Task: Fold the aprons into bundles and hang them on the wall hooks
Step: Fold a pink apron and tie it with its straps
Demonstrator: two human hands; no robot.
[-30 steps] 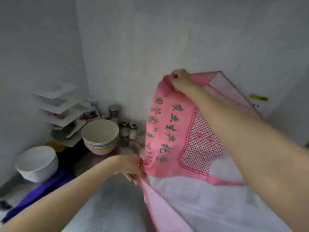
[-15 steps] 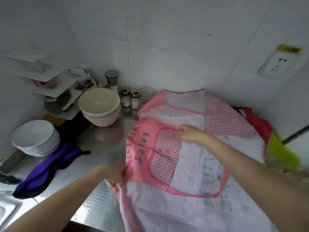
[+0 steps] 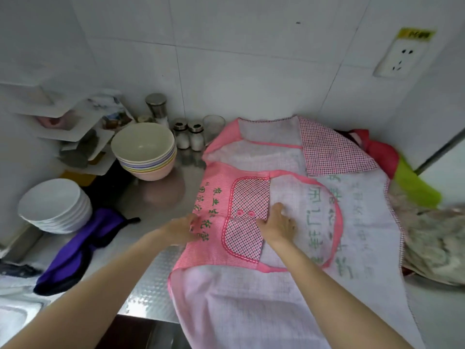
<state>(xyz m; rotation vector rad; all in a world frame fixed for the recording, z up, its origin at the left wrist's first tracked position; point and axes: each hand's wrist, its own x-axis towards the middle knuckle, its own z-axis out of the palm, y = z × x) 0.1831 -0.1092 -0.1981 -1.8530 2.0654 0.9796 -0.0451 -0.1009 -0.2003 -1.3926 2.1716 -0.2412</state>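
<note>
Right hand (image 3: 278, 226) lowered, flat on apron (image 3: 289, 197), left hand (image 3: 185, 229) touching its edge.

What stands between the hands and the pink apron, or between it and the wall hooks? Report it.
Nothing stands between them: the left hand and the right hand already rest on the pink apron spread on the steel counter. No wall hooks show in this view, so that path cannot be judged.
</note>
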